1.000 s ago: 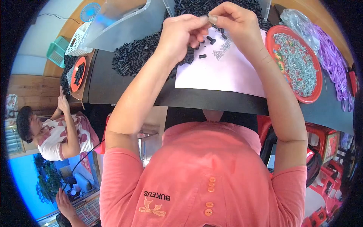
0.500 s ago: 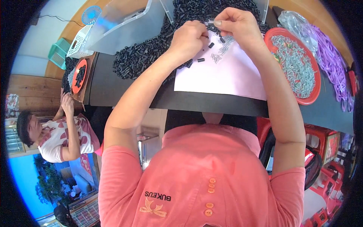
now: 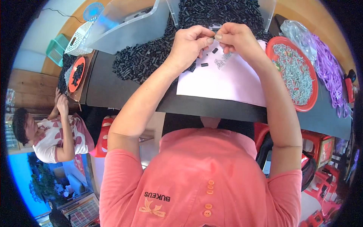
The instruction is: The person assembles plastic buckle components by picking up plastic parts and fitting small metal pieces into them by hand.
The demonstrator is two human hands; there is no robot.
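My left hand [image 3: 192, 43] and my right hand [image 3: 239, 42] meet fingertip to fingertip over the far part of a pale sheet [image 3: 211, 85]. Both are closed in a pinch. Whatever sits between the fingers is too small and too covered to name. Just below them, a few loose short black tubes [image 3: 204, 64] and a small cluster of thin silvery metal pieces [image 3: 223, 61] lie on the sheet. A large heap of similar black tubes [image 3: 138, 62] spreads to the left of my left hand. Right of my right forearm stands a red tray [image 3: 314, 89] filled with silvery metal pieces.
A clear plastic bin [image 3: 128, 34] stands behind the heap, and more black tubes [image 3: 223, 13] fill the far side. Purple straps [image 3: 328, 70] and a clear plastic bag [image 3: 297, 32] lie beyond the tray. At far left, another person [image 3: 60, 130] works beside an orange plate [image 3: 74, 86].
My right hand has come down and in, and my left hand has turned toward it, so their fingertips now meet. The whole view has shifted slightly.
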